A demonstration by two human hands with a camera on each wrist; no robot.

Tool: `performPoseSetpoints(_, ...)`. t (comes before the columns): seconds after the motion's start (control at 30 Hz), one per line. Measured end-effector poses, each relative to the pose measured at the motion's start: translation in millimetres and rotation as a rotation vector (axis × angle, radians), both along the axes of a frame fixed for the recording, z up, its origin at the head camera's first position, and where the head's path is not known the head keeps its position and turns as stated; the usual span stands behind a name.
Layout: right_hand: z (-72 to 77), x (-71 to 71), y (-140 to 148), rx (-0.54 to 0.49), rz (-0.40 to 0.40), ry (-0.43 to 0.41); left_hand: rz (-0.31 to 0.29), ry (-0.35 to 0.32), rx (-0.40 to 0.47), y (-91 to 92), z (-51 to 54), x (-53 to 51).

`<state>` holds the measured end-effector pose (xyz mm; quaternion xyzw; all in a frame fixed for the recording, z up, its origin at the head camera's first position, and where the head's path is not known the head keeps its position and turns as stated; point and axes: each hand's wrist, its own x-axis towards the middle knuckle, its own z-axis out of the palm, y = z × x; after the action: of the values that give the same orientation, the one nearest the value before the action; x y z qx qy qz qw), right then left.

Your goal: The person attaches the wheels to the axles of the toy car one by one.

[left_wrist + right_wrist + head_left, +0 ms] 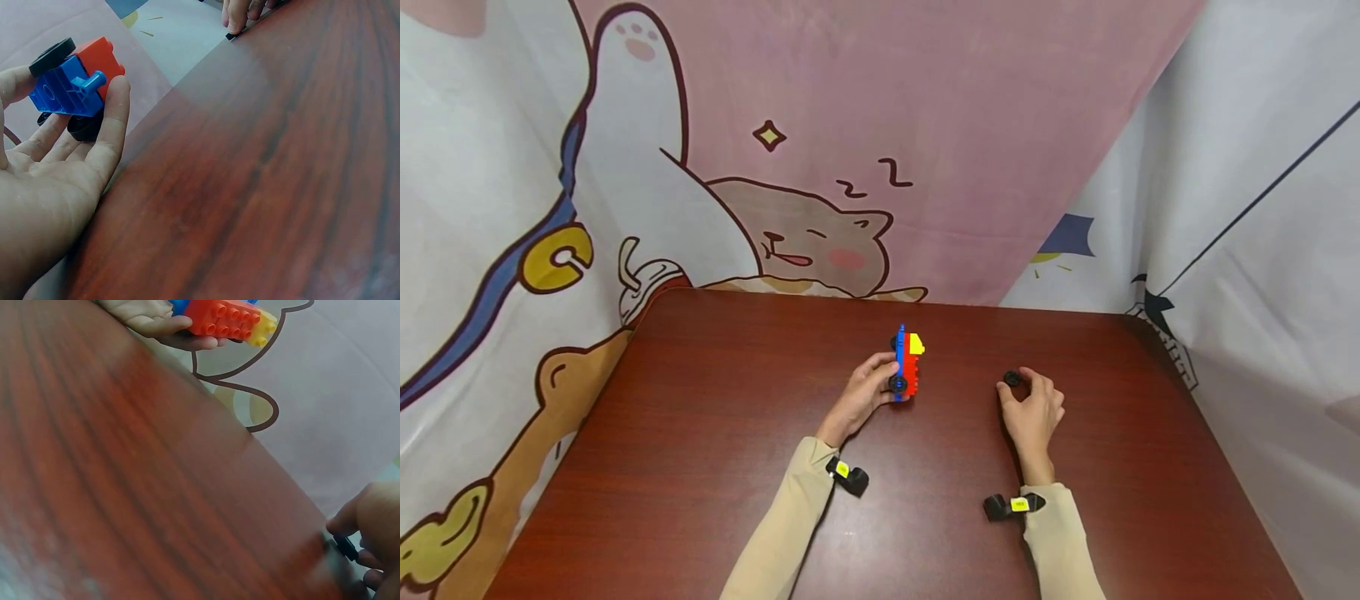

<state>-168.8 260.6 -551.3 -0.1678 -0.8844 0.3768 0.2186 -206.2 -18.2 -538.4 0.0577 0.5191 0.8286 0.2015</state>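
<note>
My left hand [861, 396] grips a small toy car [912, 367] built of blocks, tilted on its side above the table. Its blue base [65, 90] carries black wheels [53, 56], and a small blue peg sticks out at the near end. Red studded blocks [222, 317] sit on the base, with a yellow block [262, 328] at one end. Over to the right, my right hand [1033, 417] pinches a loose black wheel [1012, 378] between thumb and fingers, at or just above the tabletop. Part of that wheel is hidden behind the fingers in the right wrist view.
The dark reddish wooden table [700, 467] reaches back to a cartoon-printed curtain [820, 233]. White cloth [1262, 250] hangs at the right side. A black wrist camera [850, 477] is strapped to the left wrist, another camera [1000, 507] to the right.
</note>
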Motion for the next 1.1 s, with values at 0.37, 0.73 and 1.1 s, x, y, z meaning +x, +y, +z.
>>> performPoseSetpoints(0.37, 1.3, -3.4, -2.1, 0.019, -0.018, 0.000, -0.010, 0.002, 0.015, -1.3, 0.1, -0.2)
performPoseSetpoints(0.73, 3.4, -4.1, -3.4, -0.078, -0.029, 0.103, -0.009, 0.001, -0.001, -0.9, 1.3, 0.4)
performPoseSetpoints(1.1, 2.9, -5.1, -8.4, -0.184, 0.054, 0.274, -0.012, 0.002, -0.011, -1.0, 1.9, 0.5)
